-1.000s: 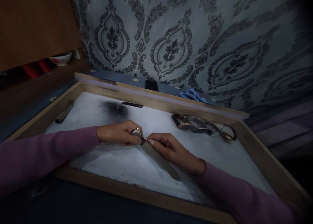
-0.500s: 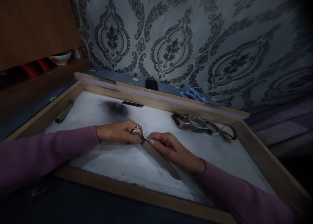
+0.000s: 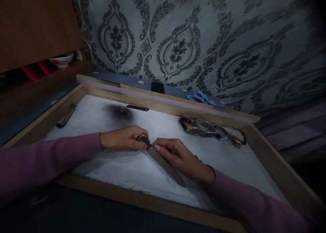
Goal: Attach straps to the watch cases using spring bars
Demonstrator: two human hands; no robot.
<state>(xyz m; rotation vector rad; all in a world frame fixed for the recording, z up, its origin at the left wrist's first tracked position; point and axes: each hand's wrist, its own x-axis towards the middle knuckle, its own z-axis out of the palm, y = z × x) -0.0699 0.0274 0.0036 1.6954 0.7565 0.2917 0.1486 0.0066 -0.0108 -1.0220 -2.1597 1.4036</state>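
Observation:
My left hand point(image 3: 127, 138) is closed around a wristwatch point(image 3: 143, 137) with a round case, its thumb and fingers on either side of the case. One grey-brown strap point(image 3: 166, 167) runs from the watch down to the right, over the white surface. My right hand point(image 3: 178, 155) pinches a thin shiny metal tool point(image 3: 151, 144), whose tip meets the place where strap and case join. Most of that tool is hidden by the fingers. Both hands are close together, a little above the white surface.
A shallow wooden tray point(image 3: 163, 94) with raised edges surrounds the work. Several watches point(image 3: 203, 128) lie at its right back. A dark flat strip point(image 3: 137, 108) lies near the back edge, another strap-like piece point(image 3: 66, 115) at left. Behind sit a blue cloth point(image 3: 201, 98) and a black object point(image 3: 158, 88).
The watch has tilted slightly, and the bright glint on its case has dimmed. The strap's free end has shifted a little to the left. Both hands keep nearly the same place and hold.

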